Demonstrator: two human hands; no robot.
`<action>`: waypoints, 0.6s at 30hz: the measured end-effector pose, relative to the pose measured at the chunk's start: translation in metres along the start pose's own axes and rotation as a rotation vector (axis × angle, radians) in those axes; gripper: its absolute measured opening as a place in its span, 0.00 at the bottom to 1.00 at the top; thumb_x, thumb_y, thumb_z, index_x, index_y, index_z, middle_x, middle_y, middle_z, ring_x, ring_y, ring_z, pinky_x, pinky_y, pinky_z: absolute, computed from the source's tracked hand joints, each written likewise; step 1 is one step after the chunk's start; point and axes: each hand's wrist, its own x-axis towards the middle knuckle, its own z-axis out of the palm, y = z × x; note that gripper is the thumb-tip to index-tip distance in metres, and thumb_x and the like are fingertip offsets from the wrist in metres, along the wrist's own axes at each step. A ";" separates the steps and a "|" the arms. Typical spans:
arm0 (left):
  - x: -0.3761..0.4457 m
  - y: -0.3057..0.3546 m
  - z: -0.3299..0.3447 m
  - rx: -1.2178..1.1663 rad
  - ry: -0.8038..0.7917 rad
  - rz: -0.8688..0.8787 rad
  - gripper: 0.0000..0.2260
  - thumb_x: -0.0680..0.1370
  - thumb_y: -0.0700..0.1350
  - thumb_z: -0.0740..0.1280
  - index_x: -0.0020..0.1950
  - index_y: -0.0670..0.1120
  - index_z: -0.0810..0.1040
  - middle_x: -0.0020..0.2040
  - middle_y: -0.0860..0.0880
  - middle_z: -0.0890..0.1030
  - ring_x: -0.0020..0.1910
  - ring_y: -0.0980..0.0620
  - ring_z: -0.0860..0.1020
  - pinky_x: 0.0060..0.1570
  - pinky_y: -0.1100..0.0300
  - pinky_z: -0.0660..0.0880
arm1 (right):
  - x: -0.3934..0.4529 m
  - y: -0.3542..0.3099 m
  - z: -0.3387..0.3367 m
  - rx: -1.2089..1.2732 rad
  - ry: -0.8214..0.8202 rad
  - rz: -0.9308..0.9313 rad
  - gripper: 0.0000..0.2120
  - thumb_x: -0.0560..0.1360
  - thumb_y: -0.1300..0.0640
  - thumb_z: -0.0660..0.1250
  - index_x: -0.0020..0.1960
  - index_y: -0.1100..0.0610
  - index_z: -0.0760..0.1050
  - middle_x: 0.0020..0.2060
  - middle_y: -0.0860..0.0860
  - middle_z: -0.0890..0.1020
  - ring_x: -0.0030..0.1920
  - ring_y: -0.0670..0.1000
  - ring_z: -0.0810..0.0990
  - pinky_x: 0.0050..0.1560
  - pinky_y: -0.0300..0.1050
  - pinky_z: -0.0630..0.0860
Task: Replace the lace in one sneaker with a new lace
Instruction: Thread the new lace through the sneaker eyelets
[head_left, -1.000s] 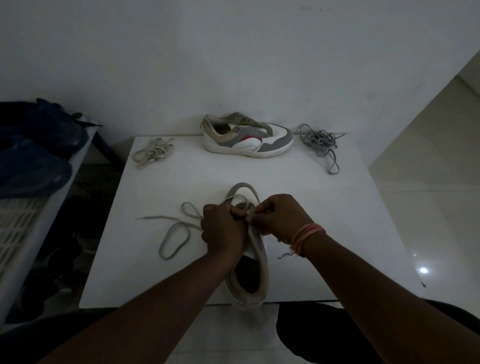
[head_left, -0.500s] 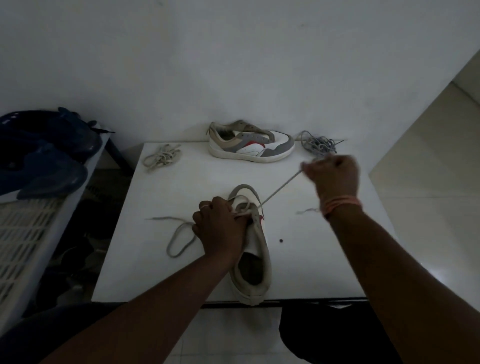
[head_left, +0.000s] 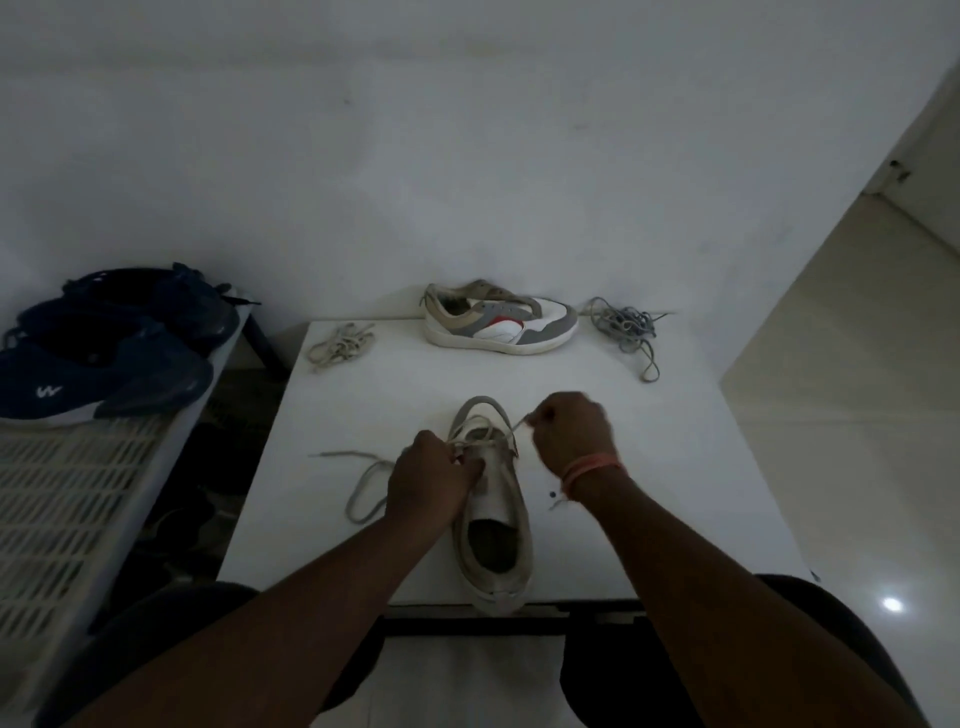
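A pale, soft-sided sneaker (head_left: 493, 525) lies on a smooth white table (head_left: 649, 467), toe pointing away from the person and heel hanging just over the near edge. A flat, beige woven lace (head_left: 467, 441) crosses its forward eyelets. The left hand (head_left: 431, 480) rests on the sneaker's left flank, fingers curled round the lace and upper there, and the slack end trails leftward over the table in a loose loop. The right hand (head_left: 569, 431) sits just right of the toe, fingers clenched on the other end of the lace, which runs taut to the eyelets; a pink band (head_left: 592, 467) circles that wrist. At the far edge, against a plain white wall (head_left: 467, 156), a second sneaker (head_left: 501, 325) stands side-on, white and grey with a red patch. A bundled beige lace (head_left: 340, 345) lies to its left and a tangled grey lace (head_left: 626, 327) to its right, both well apart from the hands. Left of the table, dark blue shoes (head_left: 104, 353) sit on a white slatted rack (head_left: 62, 499). Glossy pale floor tiles (head_left: 857, 415) stretch to the right.
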 end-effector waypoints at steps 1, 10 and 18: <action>0.001 -0.001 -0.001 -0.011 -0.019 -0.016 0.22 0.73 0.57 0.74 0.54 0.42 0.75 0.51 0.43 0.81 0.51 0.42 0.79 0.42 0.56 0.69 | 0.007 0.006 -0.015 0.047 0.120 0.101 0.08 0.73 0.59 0.68 0.49 0.57 0.84 0.47 0.55 0.86 0.52 0.58 0.83 0.56 0.50 0.79; -0.005 0.005 -0.005 0.033 -0.010 0.037 0.21 0.77 0.56 0.70 0.58 0.41 0.74 0.56 0.40 0.80 0.56 0.39 0.78 0.49 0.53 0.73 | 0.006 0.030 -0.063 -0.207 -0.046 0.189 0.19 0.75 0.54 0.69 0.64 0.59 0.75 0.61 0.61 0.80 0.62 0.61 0.78 0.61 0.48 0.73; -0.002 0.012 -0.008 0.197 0.029 0.158 0.14 0.78 0.53 0.69 0.56 0.45 0.74 0.53 0.45 0.81 0.54 0.42 0.79 0.44 0.56 0.68 | -0.010 -0.010 0.008 -0.199 -0.218 -0.129 0.13 0.78 0.58 0.64 0.61 0.51 0.78 0.57 0.53 0.80 0.58 0.56 0.79 0.58 0.49 0.76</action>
